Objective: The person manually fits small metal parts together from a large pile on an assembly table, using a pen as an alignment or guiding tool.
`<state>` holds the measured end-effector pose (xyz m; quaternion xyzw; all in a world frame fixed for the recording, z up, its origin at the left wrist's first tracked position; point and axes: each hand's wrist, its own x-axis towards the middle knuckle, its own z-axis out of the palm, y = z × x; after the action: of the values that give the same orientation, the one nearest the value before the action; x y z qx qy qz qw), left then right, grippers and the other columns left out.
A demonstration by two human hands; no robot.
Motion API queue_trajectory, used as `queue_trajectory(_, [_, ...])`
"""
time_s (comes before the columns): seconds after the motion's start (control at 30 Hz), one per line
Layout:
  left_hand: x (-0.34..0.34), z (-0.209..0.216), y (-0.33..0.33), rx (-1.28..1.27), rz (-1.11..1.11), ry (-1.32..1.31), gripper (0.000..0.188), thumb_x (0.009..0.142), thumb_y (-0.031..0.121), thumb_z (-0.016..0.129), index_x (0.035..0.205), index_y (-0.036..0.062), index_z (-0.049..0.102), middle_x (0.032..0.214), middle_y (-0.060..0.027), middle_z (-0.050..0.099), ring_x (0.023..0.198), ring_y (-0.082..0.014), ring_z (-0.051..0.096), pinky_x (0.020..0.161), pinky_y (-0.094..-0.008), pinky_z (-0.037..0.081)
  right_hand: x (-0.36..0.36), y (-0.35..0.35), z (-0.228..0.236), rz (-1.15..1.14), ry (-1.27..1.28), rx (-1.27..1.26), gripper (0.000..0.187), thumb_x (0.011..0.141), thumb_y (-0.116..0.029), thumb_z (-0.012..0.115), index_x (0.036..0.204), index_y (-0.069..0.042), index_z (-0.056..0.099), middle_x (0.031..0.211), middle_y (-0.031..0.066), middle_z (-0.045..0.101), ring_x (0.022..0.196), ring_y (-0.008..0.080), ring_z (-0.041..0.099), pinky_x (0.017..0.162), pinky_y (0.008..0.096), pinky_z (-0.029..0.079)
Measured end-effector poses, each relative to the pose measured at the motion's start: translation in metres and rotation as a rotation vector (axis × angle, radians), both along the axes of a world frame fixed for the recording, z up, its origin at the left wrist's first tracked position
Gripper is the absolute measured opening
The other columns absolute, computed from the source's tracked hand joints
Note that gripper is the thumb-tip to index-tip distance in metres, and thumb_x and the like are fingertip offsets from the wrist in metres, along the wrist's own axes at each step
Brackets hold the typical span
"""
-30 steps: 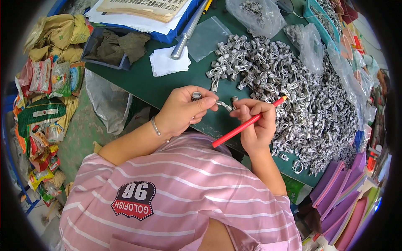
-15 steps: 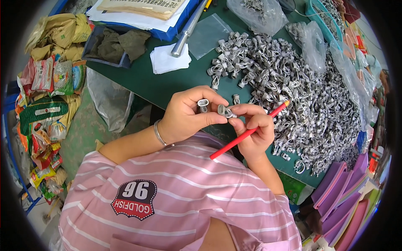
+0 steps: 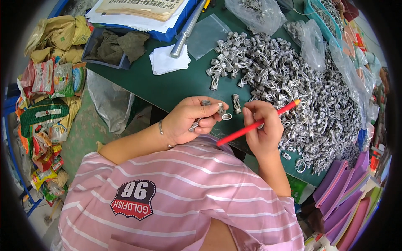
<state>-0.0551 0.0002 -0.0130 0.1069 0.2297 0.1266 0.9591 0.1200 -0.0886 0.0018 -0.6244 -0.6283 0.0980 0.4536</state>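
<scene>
My left hand (image 3: pixel 184 121) is curled around several small grey metal pieces with ridged bodies and loop-like openings. One such metal piece (image 3: pixel 226 116) sticks out at its fingertips, its oval opening showing. Another ridged piece (image 3: pixel 206 103) shows above the thumb, and part of one more (image 3: pixel 194 126) lies lower in the palm. Across my right hand (image 3: pixel 268 129) slants a slim red pen-like rod (image 3: pixel 234 136) with a yellow-orange end, held by closed fingers. Those fingers are apart from the left hand. A single metal piece (image 3: pixel 236 103) lies on the green table between both hands.
A large heap of these metal pieces (image 3: pixel 293 79) covers the table's right side. Behind are a clear flat bag (image 3: pixel 207 35), white paper (image 3: pixel 163 62), a metal rod (image 3: pixel 184 37) and a blue bin with grey cloth (image 3: pixel 124 62). Purple sheets (image 3: pixel 335 192) stand at right.
My hands have moved apart; they met over a metal piece before. The right hand has shifted right with the red rod. My left hand has turned, showing more pieces in its grasp.
</scene>
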Motion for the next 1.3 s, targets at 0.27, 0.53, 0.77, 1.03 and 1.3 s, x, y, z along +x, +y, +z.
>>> queue_trajectory(0.27, [0.001, 0.007, 0.0, 0.105, 0.041, 0.086, 0.02, 0.087, 0.008, 0.05, 0.102, -0.0034, 0.053, 0.075, -0.0041, 0.051, 0.05, -0.0036, 0.037, 0.043, -0.0168, 0.028, 0.005, 0.001, -0.003, 0.037, -0.319, -0.157, 0.023, 0.063, -0.001, 0.066, 0.075, -0.007, 0.048, 0.084, 0.0103, 0.059, 0.075, 0.0269, 0.054, 0.066, 0.0378, 0.038])
queue_trajectory(0.53, [0.022, 0.016, -0.005, 0.244, -0.088, 0.256, 0.021, 0.088, 0.012, 0.048, 0.103, -0.0031, 0.051, 0.072, -0.005, 0.05, 0.047, -0.0038, 0.035, 0.04, -0.016, 0.027, 0.019, 0.001, 0.024, 0.282, 0.041, 0.169, 0.021, 0.063, 0.003, 0.066, 0.076, -0.003, 0.051, 0.083, 0.0132, 0.061, 0.066, 0.026, 0.058, 0.055, 0.0309, 0.047])
queue_trajectory(0.77, [0.018, 0.006, 0.0, 0.276, -0.025, 0.309, 0.014, 0.085, 0.009, 0.051, 0.096, -0.0003, 0.052, 0.067, -0.0042, 0.048, 0.047, -0.0051, 0.037, 0.038, -0.0169, 0.028, 0.237, -0.024, 0.125, -0.687, -0.24, 0.606, 0.017, 0.08, -0.002, 0.059, 0.074, -0.003, 0.043, 0.079, 0.0099, 0.059, 0.068, 0.0129, 0.054, 0.061, 0.0237, 0.045])
queue_trajectory(1.03, [0.019, 0.005, -0.007, 0.236, -0.019, 0.335, 0.01, 0.084, 0.008, 0.052, 0.092, 0.0016, 0.052, 0.066, -0.0032, 0.049, 0.047, -0.0052, 0.039, 0.037, -0.0173, 0.029, 0.342, -0.096, 0.144, -0.965, 0.108, 0.457, 0.017, 0.08, -0.007, 0.059, 0.082, -0.003, 0.042, 0.075, 0.0082, 0.056, 0.07, 0.0186, 0.063, 0.047, 0.0235, 0.048])
queue_trajectory(1.3, [0.018, 0.008, 0.004, 0.264, 0.08, 0.335, 0.013, 0.084, 0.01, 0.053, 0.094, 0.0006, 0.052, 0.068, -0.0016, 0.046, 0.049, -0.0053, 0.036, 0.04, -0.0176, 0.026, 0.122, -0.038, 0.074, -0.133, 0.3, 0.144, 0.016, 0.078, 0.001, 0.058, 0.075, -0.004, 0.043, 0.076, 0.0112, 0.058, 0.065, 0.0169, 0.055, 0.056, 0.027, 0.044])
